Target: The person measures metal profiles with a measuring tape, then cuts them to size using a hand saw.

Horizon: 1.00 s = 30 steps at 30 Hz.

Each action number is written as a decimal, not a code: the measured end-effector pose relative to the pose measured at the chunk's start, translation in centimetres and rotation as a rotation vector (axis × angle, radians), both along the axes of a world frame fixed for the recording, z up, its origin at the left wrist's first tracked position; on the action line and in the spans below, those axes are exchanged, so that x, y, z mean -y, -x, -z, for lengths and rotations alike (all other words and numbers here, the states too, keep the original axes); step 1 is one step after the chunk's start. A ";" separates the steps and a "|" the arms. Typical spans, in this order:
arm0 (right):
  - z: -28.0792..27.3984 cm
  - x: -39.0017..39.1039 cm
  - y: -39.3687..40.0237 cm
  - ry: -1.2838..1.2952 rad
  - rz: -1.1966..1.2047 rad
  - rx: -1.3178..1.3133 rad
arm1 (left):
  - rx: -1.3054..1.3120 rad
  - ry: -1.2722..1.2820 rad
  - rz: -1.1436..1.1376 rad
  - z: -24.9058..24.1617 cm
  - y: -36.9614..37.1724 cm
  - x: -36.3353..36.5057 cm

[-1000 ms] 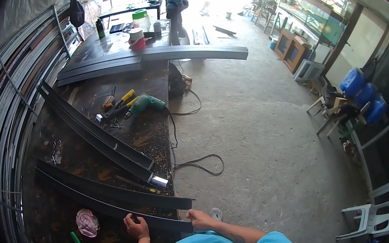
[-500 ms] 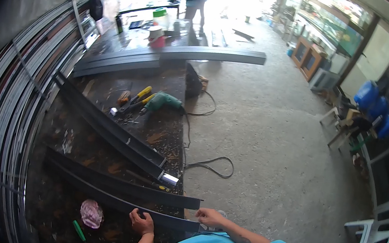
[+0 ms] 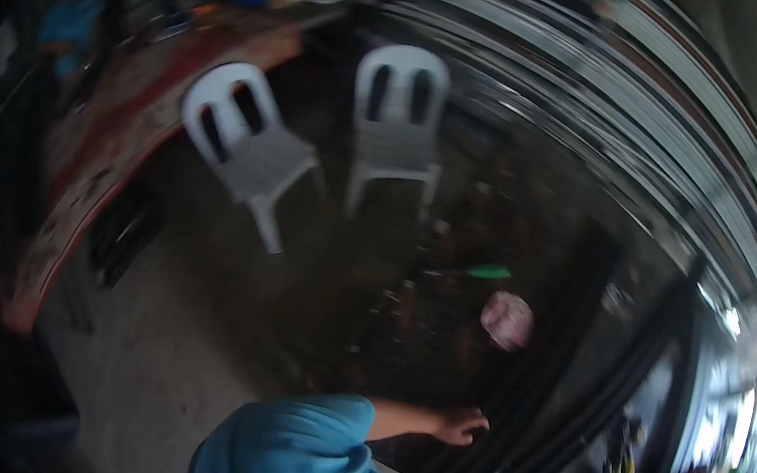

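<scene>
My left hand is at the near edge of a long dark metal bar, its fingers curled against it; blur softens the detail. Another pair of dark bars lies alongside on the dark tabletop. Beside the nearest bar is a crumpled pink cloth-like bundle. A green-handled tool lies close to the bundle. My right hand is out of view.
Two white plastic chairs stand beyond the table. A long red-edged table runs along the left, with a person in blue beside it. Long metal lengths are racked along the wall.
The view has swung sharply to the left, bringing the chairs and red-edged table into sight. My right hand has left the view. My left hand stays by the dark bar.
</scene>
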State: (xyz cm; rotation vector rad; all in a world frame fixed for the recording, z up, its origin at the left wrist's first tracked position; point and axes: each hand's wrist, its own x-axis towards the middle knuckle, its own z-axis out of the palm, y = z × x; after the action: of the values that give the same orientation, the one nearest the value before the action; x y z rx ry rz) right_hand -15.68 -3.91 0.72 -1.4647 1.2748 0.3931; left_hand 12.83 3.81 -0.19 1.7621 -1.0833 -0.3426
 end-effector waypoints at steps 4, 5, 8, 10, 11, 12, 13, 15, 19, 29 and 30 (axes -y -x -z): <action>0.8 -0.7 -6.8 0.048 -0.240 -0.080 | 0.216 -0.189 0.250 0.9 1.5 -4.7; 0.8 -1.1 -7.8 0.057 -0.287 -0.088 | 0.230 -0.213 0.280 1.3 2.5 -5.3; 0.9 -1.6 -9.7 0.080 -0.398 -0.105 | 0.133 -0.334 0.315 -0.5 3.0 -5.2; 0.7 -1.8 -10.4 0.098 -0.446 -0.110 | 0.154 -0.419 0.338 -1.6 2.7 -5.1; 0.5 -1.9 -10.4 0.107 -0.461 -0.118 | 0.152 -0.402 0.333 -1.9 2.7 -5.1; 0.4 -1.9 -10.5 0.113 -0.477 -0.119 | 0.145 -0.442 0.340 -2.2 2.7 -5.0; 0.3 -1.9 -10.6 0.120 -0.487 -0.117 | 0.143 -0.485 0.346 -2.6 2.5 -4.9; 0.2 -2.0 -10.7 0.128 -0.496 -0.119 | 0.144 -0.501 0.357 -3.0 2.5 -4.7; 0.3 -1.9 -10.1 0.132 -0.482 -0.131 | 0.143 -0.562 0.386 -3.0 2.2 -4.3; 0.2 -1.7 -8.4 0.161 -0.455 -0.131 | 0.172 -0.677 0.426 -4.2 2.2 -3.7; 0.2 -1.6 -8.2 0.162 -0.455 -0.131 | 0.170 -0.682 0.428 -4.4 2.1 -3.8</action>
State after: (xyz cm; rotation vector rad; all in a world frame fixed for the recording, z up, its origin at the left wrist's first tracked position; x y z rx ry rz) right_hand -7.49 -2.27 0.51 -1.8983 1.0853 0.7077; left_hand 10.69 7.59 4.19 2.1599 -1.5988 -0.9252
